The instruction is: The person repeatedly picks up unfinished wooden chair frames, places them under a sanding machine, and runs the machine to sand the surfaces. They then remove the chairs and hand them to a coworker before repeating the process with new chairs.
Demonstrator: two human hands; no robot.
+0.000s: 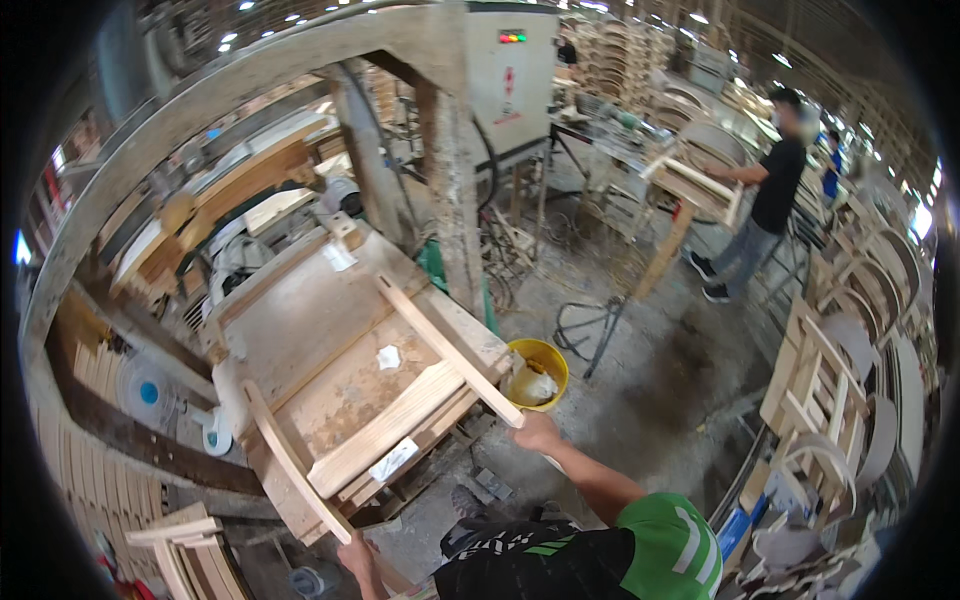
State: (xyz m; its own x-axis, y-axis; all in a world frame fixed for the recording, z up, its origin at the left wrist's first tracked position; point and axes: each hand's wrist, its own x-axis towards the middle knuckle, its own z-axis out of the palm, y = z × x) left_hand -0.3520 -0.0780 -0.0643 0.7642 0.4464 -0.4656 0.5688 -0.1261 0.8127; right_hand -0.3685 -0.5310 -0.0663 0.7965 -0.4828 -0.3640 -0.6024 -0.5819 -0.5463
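A worker grips a wooden chair frame [385,400] lying on a workbench [290,310], left hand [357,553] clamped on its curved leg at seven o'clock, right hand [535,432] closed around the straight rail's end. The frame looks stiff and moderately heavy; bare floor [650,390] opens toward three o'clock beside a yellow bucket [538,370].
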